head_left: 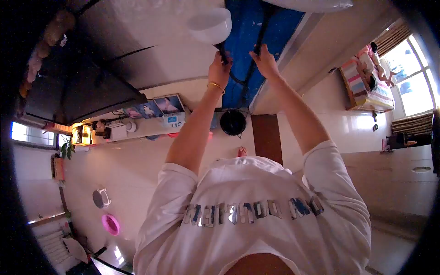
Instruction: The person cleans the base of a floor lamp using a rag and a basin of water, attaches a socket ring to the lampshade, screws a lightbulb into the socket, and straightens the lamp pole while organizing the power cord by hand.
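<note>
In front of a blue panel (247, 34), both my arms reach up. My left hand (220, 66), with a gold bracelet on its wrist, is closed around a dark strap or cord at the panel's left side. My right hand (265, 59) pinches a black cord (263, 30) that runs up the panel. Lower down, dark cords (240, 82) join between my wrists and hang toward a black round bin (233, 122). Just above my left hand is a white bowl-shaped thing (211, 25). The exact kind of cord is too dark to make out.
On the left are a large dark screen-like panel (82, 82) and a shelf with framed pictures (168, 104). A pink ring-shaped basin (110, 224) and a small round stool (101, 198) stand on the floor. At right, people are on a bed (369, 91) beside a window.
</note>
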A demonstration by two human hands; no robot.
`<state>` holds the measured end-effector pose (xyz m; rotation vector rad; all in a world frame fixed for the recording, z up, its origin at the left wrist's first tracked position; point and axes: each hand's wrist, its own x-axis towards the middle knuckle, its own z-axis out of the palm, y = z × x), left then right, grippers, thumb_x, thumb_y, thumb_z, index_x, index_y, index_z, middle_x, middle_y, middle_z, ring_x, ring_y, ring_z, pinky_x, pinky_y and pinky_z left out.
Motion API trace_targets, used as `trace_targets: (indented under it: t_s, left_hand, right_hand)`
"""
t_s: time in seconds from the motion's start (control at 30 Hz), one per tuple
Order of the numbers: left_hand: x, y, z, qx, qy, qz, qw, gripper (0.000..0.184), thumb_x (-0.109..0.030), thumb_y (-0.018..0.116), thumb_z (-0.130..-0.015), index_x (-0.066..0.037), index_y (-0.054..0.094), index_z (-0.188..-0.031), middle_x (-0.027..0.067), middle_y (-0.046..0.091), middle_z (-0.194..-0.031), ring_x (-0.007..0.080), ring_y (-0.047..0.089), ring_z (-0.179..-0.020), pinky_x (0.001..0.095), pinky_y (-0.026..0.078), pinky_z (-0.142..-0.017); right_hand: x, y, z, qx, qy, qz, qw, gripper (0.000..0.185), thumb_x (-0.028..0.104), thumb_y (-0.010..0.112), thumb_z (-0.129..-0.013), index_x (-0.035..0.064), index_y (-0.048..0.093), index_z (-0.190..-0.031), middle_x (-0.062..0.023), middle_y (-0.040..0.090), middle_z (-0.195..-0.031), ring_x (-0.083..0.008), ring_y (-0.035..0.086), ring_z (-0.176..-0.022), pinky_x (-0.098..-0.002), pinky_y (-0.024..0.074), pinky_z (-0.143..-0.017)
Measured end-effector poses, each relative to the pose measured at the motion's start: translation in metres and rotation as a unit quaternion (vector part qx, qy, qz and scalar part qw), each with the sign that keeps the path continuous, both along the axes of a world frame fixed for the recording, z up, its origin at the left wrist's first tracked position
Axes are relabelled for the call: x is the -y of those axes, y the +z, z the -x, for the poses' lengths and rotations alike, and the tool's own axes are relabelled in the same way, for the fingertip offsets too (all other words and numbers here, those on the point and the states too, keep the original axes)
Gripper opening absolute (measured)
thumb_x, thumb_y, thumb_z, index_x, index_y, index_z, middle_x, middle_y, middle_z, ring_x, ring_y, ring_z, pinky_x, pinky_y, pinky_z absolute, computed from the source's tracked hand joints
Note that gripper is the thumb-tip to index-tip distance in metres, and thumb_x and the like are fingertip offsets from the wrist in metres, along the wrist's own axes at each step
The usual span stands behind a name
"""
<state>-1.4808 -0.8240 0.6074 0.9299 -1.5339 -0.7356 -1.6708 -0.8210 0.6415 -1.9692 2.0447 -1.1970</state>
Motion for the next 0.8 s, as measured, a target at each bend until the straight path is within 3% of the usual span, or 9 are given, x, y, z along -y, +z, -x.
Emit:
trace_targets:
  t_s: [0.2,0.3,0.43,0.5,0.6,0.7,0.8]
  left_hand:
    - [0.012,-0.011,-0.002,0.079,0.028,-0.006,0.996,0.037,-0.007,0.067,-0.082,-0.005,0.049,-0.115,0.0174,0.069,-0.092,0.0378,0.066,-0.086,0.0462,0.052,-0.072]
    - [0.008,-0.008,-0.004,0.101,0.032,-0.002,0.994,0.041,-0.010,0.069,-0.081,-0.004,0.048,-0.116,0.0179,0.069,-0.093,0.0386,0.066,-0.086,0.0471,0.052,-0.073]
    - [0.010,-0.002,-0.005,0.091,0.013,-0.018,0.996,0.042,-0.011,0.068,-0.083,-0.004,0.047,-0.118,0.0186,0.069,-0.092,0.0398,0.065,-0.086,0.0478,0.051,-0.072]
    - [0.010,-0.003,-0.007,0.084,-0.010,-0.012,0.996,0.044,-0.010,0.068,-0.082,-0.005,0.046,-0.119,0.0188,0.068,-0.096,0.0390,0.065,-0.090,0.0467,0.052,-0.075]
    - [0.012,-0.005,-0.012,0.077,-0.031,-0.038,0.996,0.049,-0.008,0.070,-0.081,-0.007,0.044,-0.123,0.0180,0.068,-0.104,0.0357,0.065,-0.097,0.0441,0.051,-0.083]
    - [0.005,-0.009,-0.027,0.047,-0.063,-0.062,0.995,0.056,-0.005,0.072,-0.080,-0.008,0.041,-0.127,0.0159,0.065,-0.112,0.0302,0.063,-0.106,0.0408,0.050,-0.092]
    - [-0.014,-0.022,-0.051,-0.050,-0.077,-0.154,0.984,0.059,-0.001,0.070,-0.080,-0.007,0.039,-0.130,0.0142,0.063,-0.117,0.0260,0.061,-0.112,0.0386,0.049,-0.096]
  right_hand:
    - [0.005,0.004,0.004,0.010,0.012,-0.066,0.998,0.029,0.029,0.063,-0.092,0.0030,0.056,-0.103,-0.0201,0.069,-0.091,-0.0361,0.068,-0.086,-0.0436,0.0524,-0.072]
    - [0.001,0.007,0.008,0.008,0.065,-0.040,0.997,0.048,0.038,0.059,-0.092,-0.0048,0.051,-0.113,-0.0290,0.065,-0.093,-0.0470,0.063,-0.087,-0.0530,0.0513,-0.074]
    - [0.001,0.009,0.003,-0.003,0.023,-0.040,0.999,0.042,0.036,0.061,-0.091,-0.0011,0.052,-0.108,-0.0263,0.066,-0.095,-0.0448,0.064,-0.090,-0.0505,0.0514,-0.074]
    - [0.001,0.011,0.000,0.028,0.009,-0.077,0.997,0.037,0.033,0.065,-0.091,0.0020,0.054,-0.107,-0.0226,0.067,-0.095,-0.0414,0.066,-0.090,-0.0466,0.0519,-0.073]
    - [-0.006,0.009,-0.005,0.024,-0.034,-0.075,0.996,0.048,0.038,0.066,-0.089,0.0028,0.048,-0.115,-0.0221,0.066,-0.101,-0.0410,0.064,-0.097,-0.0470,0.0509,-0.079]
    - [-0.026,0.000,-0.009,0.047,-0.003,-0.022,0.999,0.053,0.035,0.063,-0.089,-0.0002,0.042,-0.123,-0.0261,0.059,-0.117,-0.0450,0.058,-0.106,-0.0500,0.0494,-0.086]
    - [-0.049,-0.015,-0.010,0.016,-0.057,0.059,0.996,0.052,0.027,0.065,-0.087,0.0009,0.043,-0.125,-0.0252,0.051,-0.126,-0.0410,0.054,-0.114,-0.0446,0.0472,-0.092]
